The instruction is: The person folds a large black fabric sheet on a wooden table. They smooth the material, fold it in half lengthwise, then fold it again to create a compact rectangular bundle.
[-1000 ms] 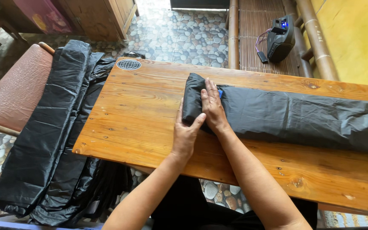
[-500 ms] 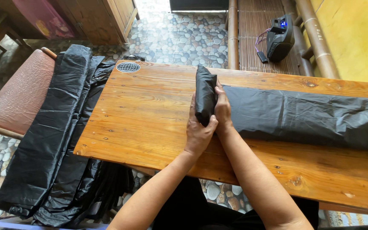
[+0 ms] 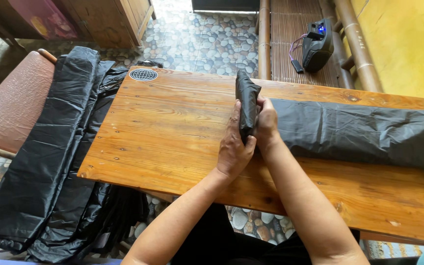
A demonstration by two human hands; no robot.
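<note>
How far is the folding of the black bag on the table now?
Done: the black bag lies as a flat strip on the table. In hand: left hand and right hand hold its raised folded end. Left: the long strip stays unfolded.

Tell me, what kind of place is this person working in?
Probably a home porch or patio used as a small workspace. The floor is set with pebbles, bamboo poles stand by a yellow wall, and both hands, left hand and right hand, fold a black plastic bag on a wooden table.
</note>
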